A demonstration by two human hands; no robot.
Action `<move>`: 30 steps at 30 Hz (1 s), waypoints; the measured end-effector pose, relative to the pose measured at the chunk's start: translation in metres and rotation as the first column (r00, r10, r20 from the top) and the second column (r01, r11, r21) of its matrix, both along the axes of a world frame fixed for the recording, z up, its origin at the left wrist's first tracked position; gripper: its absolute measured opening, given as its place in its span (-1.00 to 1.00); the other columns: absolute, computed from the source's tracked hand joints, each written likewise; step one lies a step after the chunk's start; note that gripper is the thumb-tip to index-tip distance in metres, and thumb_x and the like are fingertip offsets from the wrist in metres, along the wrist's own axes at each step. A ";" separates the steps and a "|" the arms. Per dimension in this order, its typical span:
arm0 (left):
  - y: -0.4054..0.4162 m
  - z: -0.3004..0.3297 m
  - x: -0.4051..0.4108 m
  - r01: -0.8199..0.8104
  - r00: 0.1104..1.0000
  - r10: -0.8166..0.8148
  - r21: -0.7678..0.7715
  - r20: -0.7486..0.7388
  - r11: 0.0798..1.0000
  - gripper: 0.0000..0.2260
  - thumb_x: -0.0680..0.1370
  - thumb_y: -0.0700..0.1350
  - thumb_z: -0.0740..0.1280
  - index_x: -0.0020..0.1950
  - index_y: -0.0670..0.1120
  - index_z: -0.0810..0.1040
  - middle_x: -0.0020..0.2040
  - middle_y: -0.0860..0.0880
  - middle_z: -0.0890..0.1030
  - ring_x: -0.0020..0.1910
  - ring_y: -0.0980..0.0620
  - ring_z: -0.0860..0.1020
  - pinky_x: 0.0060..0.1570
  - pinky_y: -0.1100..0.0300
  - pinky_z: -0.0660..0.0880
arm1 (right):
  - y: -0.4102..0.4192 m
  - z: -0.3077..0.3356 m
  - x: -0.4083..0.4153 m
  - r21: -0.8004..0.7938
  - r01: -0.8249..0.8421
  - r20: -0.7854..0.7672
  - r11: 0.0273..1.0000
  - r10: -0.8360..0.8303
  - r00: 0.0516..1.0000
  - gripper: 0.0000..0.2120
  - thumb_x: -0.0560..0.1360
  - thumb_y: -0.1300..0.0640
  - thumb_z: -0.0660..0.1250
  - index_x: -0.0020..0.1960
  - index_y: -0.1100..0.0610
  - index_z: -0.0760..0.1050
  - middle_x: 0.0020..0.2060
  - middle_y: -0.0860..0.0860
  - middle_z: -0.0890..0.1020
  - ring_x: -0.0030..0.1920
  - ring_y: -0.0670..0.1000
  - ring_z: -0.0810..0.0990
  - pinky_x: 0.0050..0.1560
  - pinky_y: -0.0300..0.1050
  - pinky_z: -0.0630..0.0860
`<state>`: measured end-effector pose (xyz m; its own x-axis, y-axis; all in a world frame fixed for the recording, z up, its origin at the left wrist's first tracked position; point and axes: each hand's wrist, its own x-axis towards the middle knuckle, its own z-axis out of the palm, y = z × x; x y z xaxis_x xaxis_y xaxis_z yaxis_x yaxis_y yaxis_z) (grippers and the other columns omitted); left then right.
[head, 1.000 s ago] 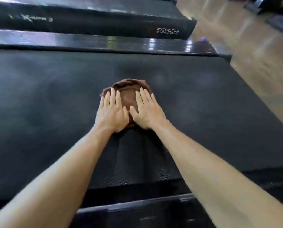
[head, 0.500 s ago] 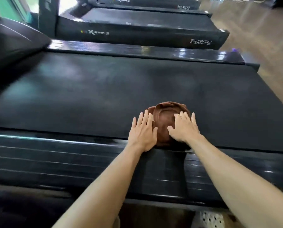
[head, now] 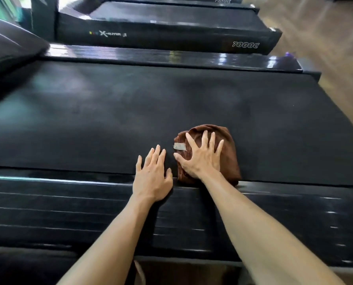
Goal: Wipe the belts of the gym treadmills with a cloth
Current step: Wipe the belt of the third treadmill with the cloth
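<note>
Right hand [head: 202,159], fingers spread flat, presses the brown cloth [head: 229,155] onto the belt [head: 109,120] at its near edge. Left hand [head: 152,177], open and empty, rests just left of the cloth, across the belt edge and side rail [head: 68,202].

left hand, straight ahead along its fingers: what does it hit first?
Nothing on the belt, as far as this view shows. The left hand points up and slightly right, passing left of the cloth. Past bare belt, it would likely meet the far side rail first; depth is unclear.
</note>
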<state>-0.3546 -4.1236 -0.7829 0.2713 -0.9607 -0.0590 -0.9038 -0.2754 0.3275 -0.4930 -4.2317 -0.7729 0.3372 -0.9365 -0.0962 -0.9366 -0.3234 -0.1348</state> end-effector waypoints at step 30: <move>0.002 0.009 0.000 -0.051 0.997 0.052 0.026 -0.063 0.998 -0.31 0.58 0.09 0.25 0.67 -0.01 0.10 0.69 0.04 -0.02 0.66 0.09 -0.10 0.62 -0.09 -0.19 | -0.009 -0.005 -0.025 0.008 0.032 -0.022 0.999 -0.032 0.999 -0.04 0.44 -0.62 0.02 0.68 -0.20 -0.10 0.69 0.06 -0.12 0.66 0.24 -0.23 0.59 0.37 -0.27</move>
<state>-0.3541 -4.1213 -0.7741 0.3152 -0.9437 -0.1007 -0.8657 -0.3294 0.3769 -0.5181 -4.2410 -0.7778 0.3051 -0.9458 -0.1109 -0.9491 -0.2925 -0.1168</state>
